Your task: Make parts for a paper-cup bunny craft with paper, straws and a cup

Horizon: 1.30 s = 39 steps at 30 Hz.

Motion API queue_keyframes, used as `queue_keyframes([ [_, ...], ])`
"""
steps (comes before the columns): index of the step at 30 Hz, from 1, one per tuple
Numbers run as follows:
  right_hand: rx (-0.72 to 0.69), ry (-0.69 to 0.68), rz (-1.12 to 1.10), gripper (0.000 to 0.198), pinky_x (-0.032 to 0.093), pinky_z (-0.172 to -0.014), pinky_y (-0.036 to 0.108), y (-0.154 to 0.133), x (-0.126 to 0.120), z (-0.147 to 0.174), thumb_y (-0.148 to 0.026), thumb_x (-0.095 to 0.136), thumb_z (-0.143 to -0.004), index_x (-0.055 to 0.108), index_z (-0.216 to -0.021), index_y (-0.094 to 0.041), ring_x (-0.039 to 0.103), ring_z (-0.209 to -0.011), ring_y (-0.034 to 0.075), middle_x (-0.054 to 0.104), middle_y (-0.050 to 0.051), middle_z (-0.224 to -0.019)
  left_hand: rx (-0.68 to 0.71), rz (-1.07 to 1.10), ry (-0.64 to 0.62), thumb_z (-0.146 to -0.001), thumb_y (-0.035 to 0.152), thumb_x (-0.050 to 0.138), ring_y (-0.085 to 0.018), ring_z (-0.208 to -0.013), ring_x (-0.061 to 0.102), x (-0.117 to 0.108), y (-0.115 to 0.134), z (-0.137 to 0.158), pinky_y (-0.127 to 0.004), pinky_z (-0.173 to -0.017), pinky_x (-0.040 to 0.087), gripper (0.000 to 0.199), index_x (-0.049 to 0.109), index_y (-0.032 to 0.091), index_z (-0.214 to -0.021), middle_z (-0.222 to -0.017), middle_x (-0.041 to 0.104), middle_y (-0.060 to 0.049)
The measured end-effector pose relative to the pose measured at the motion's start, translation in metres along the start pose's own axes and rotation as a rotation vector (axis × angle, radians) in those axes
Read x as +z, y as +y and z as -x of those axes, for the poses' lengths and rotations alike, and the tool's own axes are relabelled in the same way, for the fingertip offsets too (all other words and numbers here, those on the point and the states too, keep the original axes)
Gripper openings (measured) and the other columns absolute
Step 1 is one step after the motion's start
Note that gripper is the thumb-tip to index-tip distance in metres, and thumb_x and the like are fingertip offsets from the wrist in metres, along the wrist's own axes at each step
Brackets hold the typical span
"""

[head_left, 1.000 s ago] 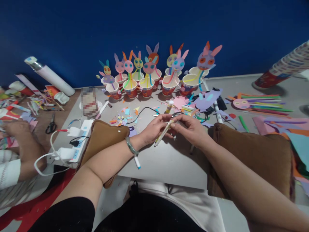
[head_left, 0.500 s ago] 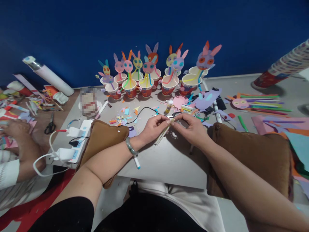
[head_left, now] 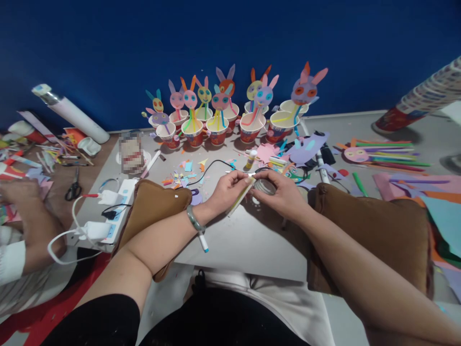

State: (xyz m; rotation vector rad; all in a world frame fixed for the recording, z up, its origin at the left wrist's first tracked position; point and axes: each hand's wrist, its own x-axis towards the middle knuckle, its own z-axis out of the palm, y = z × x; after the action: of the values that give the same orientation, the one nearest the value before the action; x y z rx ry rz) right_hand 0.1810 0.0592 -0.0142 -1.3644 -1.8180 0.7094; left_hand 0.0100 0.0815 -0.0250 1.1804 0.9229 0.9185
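L hand (head_left: pixel 230 190) pinched on pale strip bundle (head_left: pixel 237 203) btwn hands, free end twd 7 o'clock, prob. for steadiness. R hand (head_left: pixel 286 194), bundle's 3 o'clock, half-curled, gripping clear ring (head_left: pixel 266 187), poss. tape.

Blur leaves the layers of the pale strip (head_left: pixel 238 203) in the left grip (head_left: pixel 227 193) unclear; far right of it, the edge cuts off a cup stack (head_left: pixel 419 103); leftward, pixelation masks an object (head_left: pixel 131 153).

Blue wall (head_left: pixel 108 48), seemingly grey table (head_left: pixel 237 250).
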Motion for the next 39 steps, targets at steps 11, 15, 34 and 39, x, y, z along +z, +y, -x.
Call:
queue_keyframes([
  [11, -0.059, -0.014, 0.013, 0.031, 0.05, -0.075, 0.034, 0.001, 0.004, 0.002, -0.043, 0.069, -0.078, 0.065, -0.099, -0.02, 0.065, -0.084, 0.022, 0.072, 0.007, -0.094, -0.013, 0.002, -0.068, -0.065, 0.049, 0.08, -0.006, -0.059, 0.052, -0.002, 0.004, -0.002, -0.021, -0.06, 0.044, 0.043, 0.061, 0.013, -0.077, -0.066, 0.058, 0.003],
  [15, -0.028, -0.021, 0.039, 0.029, 0.047, -0.067, 0.031, 0.002, 0.003, 0.001, -0.043, 0.07, -0.076, 0.062, -0.093, -0.021, 0.063, -0.075, 0.02, 0.07, 0.005, -0.085, -0.002, 0.017, -0.038, -0.067, 0.049, 0.078, -0.007, -0.059, 0.052, -0.002, 0.004, -0.001, -0.021, -0.058, 0.042, 0.041, 0.062, 0.014, -0.079, -0.066, 0.059, 0.003],
  [34, 0.052, -0.252, 0.017, 0.032, 0.043, -0.062, 0.029, -0.002, -0.012, -0.005, -0.05, 0.058, -0.084, 0.069, -0.083, -0.02, 0.06, -0.07, 0.018, 0.07, 0.003, -0.076, -0.039, 0.052, -0.099, -0.076, 0.047, 0.072, -0.005, -0.051, 0.05, -0.002, 0.002, 0.003, -0.02, -0.052, 0.04, 0.036, 0.059, 0.014, -0.08, -0.063, 0.055, 0.005],
  [39, 0.036, -0.238, 0.043, 0.034, 0.043, -0.061, 0.029, 0.001, -0.009, -0.005, -0.05, 0.055, -0.086, 0.071, -0.083, -0.02, 0.063, -0.069, 0.019, 0.072, 0.003, -0.075, -0.035, -0.018, -0.089, -0.074, 0.05, 0.073, -0.004, -0.05, 0.051, -0.002, 0.003, 0.002, -0.018, -0.049, 0.042, 0.04, 0.058, 0.014, -0.079, -0.065, 0.056, 0.005],
])
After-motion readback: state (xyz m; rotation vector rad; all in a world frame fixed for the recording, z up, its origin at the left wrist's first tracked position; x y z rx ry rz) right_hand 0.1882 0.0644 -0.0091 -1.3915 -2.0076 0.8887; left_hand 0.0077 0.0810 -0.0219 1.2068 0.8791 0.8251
